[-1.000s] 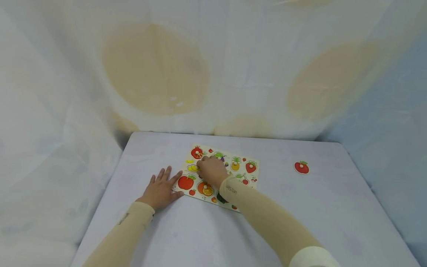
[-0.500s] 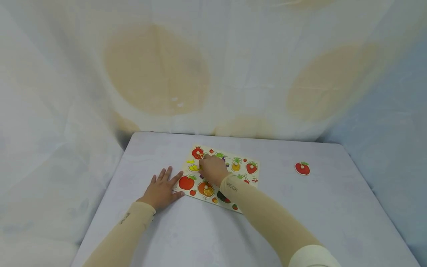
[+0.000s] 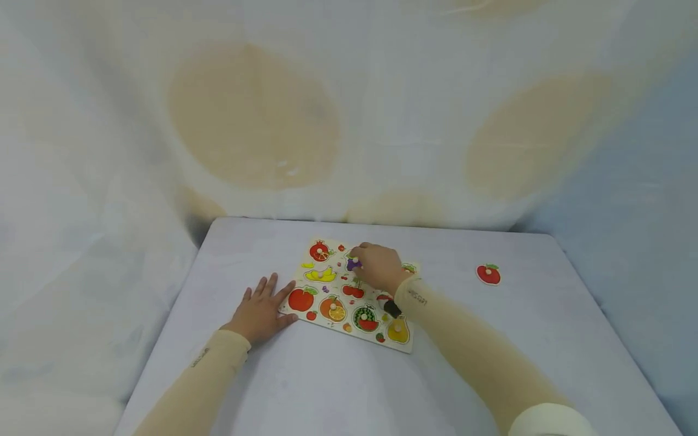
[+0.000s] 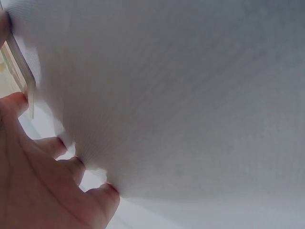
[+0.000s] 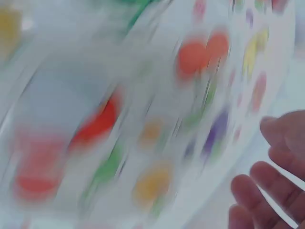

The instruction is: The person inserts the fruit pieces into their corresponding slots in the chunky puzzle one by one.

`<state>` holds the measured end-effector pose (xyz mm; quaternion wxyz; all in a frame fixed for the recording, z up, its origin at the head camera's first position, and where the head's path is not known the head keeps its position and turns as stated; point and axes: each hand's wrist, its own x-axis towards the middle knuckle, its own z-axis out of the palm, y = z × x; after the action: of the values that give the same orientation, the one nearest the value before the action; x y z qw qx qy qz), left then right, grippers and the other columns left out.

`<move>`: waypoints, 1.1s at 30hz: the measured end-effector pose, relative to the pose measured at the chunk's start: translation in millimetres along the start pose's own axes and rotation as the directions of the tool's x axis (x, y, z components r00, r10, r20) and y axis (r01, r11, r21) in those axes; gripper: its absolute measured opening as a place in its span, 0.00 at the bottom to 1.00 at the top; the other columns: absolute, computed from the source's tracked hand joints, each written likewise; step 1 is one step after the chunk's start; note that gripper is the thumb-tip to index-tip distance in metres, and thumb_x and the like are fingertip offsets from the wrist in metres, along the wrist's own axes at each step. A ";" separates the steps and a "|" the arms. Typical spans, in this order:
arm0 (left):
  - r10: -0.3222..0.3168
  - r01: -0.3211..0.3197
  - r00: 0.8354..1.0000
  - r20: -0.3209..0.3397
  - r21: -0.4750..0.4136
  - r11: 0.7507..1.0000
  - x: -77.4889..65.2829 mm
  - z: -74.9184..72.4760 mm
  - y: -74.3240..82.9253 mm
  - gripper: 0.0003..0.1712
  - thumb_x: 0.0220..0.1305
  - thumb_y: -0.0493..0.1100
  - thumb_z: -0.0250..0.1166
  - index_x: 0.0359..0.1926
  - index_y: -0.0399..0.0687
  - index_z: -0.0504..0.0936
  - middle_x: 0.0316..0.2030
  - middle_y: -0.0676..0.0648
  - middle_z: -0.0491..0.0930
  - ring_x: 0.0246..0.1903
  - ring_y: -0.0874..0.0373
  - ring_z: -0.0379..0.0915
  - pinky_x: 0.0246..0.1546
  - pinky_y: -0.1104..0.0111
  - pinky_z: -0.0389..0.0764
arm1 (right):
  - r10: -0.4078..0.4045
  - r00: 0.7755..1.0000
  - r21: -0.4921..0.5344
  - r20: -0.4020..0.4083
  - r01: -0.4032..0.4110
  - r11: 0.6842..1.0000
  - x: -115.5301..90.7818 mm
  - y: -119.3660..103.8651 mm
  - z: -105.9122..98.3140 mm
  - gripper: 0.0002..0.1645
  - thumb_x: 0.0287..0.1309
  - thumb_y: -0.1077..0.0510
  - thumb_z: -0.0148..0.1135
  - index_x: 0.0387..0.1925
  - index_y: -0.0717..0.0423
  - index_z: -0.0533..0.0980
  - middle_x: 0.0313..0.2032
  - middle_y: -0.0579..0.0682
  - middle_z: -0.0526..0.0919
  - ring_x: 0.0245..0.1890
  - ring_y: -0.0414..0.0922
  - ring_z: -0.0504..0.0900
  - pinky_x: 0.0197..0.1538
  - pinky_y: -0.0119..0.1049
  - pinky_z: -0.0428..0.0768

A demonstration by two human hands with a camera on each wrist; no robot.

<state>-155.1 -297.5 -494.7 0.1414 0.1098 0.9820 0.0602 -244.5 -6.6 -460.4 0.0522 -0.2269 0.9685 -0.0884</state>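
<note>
A fruit puzzle board (image 3: 334, 283) lies slightly turned on the table. My left hand (image 3: 262, 310) rests spread on the tabletop, its thumb and forefinger touching the board's left corner and edge. Above the board, beside the purple grapes (image 3: 354, 264), hovers my right hand (image 3: 377, 266); in the right wrist view its fingers (image 5: 257, 191) are loosely bent with nothing between them. A yellow banana piece (image 3: 320, 275) with a knob sits in the board. Below it are a red apple picture (image 3: 301, 300) showing no knob, an orange (image 3: 332, 309) and a watermelon (image 3: 365, 318).
A loose red fruit piece (image 3: 488, 274) with a knob and green leaf lies on the table to the right of the board. Pale tabletop (image 3: 327, 387) stretches in front. Hanging white cloth (image 3: 392, 121) with tan spots closes off the back.
My right hand has left the banana piece and moved right, over the board. The bananas, orange and watermelon now show fully. My left hand keeps its place.
</note>
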 end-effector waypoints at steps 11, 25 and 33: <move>-0.015 0.015 1.000 -0.025 0.003 1.000 -5.5 3.1 -18.1 0.48 0.62 0.67 0.64 0.78 0.60 0.57 0.76 0.33 0.45 0.74 0.31 0.38 0.68 0.34 0.44 | 0.237 0.969 0.033 -0.072 -0.235 0.971 -75.2 129.2 -10.4 0.25 0.60 0.52 0.69 0.58 0.55 0.79 0.57 0.58 0.79 0.53 0.57 0.81 0.48 0.54 0.82; -0.023 0.023 1.000 -0.008 0.006 1.000 -10.7 -0.4 -21.3 0.48 0.63 0.66 0.64 0.78 0.60 0.56 0.77 0.33 0.44 0.74 0.32 0.37 0.68 0.35 0.43 | 0.387 0.921 0.190 -0.035 -0.374 0.908 -131.3 228.0 12.6 0.30 0.59 0.58 0.69 0.60 0.69 0.72 0.56 0.72 0.74 0.55 0.66 0.74 0.59 0.63 0.72; -0.026 0.026 1.000 -0.009 0.005 1.000 -14.4 0.8 -21.2 0.49 0.63 0.66 0.64 0.78 0.60 0.56 0.77 0.34 0.44 0.74 0.33 0.36 0.68 0.35 0.43 | 0.369 0.929 0.216 -0.001 -0.360 0.908 -135.2 235.7 15.6 0.29 0.60 0.60 0.68 0.59 0.69 0.73 0.56 0.70 0.75 0.54 0.66 0.73 0.59 0.64 0.71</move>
<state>-145.6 -321.3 -494.9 0.1376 0.0974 0.9841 0.0564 -223.1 259.5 -513.3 0.0715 -0.0334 0.9797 -0.1843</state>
